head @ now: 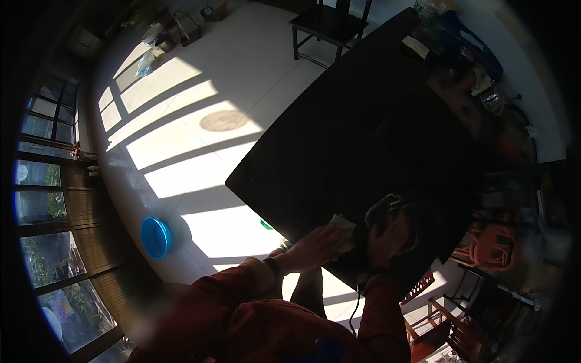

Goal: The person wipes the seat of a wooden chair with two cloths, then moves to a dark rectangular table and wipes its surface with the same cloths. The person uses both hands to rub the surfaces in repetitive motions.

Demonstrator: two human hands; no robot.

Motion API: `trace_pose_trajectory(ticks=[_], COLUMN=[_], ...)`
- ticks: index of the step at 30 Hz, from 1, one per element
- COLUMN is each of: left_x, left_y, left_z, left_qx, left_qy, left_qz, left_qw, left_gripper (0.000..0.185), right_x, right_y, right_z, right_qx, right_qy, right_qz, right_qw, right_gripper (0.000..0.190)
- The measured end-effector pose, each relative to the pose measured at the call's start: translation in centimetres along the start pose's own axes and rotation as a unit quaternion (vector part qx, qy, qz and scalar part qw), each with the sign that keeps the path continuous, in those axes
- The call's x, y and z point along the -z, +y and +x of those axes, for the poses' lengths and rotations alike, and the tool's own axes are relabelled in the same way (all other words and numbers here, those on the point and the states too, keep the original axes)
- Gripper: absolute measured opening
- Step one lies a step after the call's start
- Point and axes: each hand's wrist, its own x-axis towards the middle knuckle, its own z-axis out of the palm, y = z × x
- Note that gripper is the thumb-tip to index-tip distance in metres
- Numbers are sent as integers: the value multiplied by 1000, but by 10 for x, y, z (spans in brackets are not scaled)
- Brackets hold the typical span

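Note:
My left hand (317,245) lies with its fingers stretched over the near edge of a pale, folded cloth or paper piece (343,231), on the black tabletop (336,145). To its right, my right hand (389,236) is at a dark object with shiny curved edges (414,227); deep shadow hides what the object is and how the fingers meet it. The two hands are apart, close to the table's near edge. A thin dark cord (355,313) hangs beside my right forearm. Both sleeves are red.
A black chair (329,25) stands beyond the table. Assorted items, among them a roll of tape (491,100), crowd the table's far right side. A blue basin (155,237) sits on the floor at left. Orange stools (492,245) and a wooden chair (429,340) are at right.

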Motion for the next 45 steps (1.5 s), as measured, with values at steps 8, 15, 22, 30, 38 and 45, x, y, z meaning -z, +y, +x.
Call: trace_pose_trajectory(ticks=[8,15,22,30,38,45], left_x=[45,35,9,8,10,3], left_y=[-162,-186,-97,-101,-87,-92], left_z=[52,85,169,143,113,113], left_qx=[313,344,32,162,165,161], left_qy=[86,118,4,66,72,90], left_qz=[70,74,7,119,50,83], left_qw=[943,928,999,977,982,979], left_gripper=[63,58,57,54,58,57], right_x=[4,15,5,7,6,13], right_y=[-5,-10,-11,-13,-17,-14], right_z=[-1,2,-1,-7,-4,2], right_qx=[-5,-43,-62,-60,-80,-71], right_qy=[4,-48,-44,-6,-24,-9], right_qz=[20,21,38,54,14,51], right_qw=[1000,998,996,997,996,996], right_gripper=[74,74,79,79,77,72])
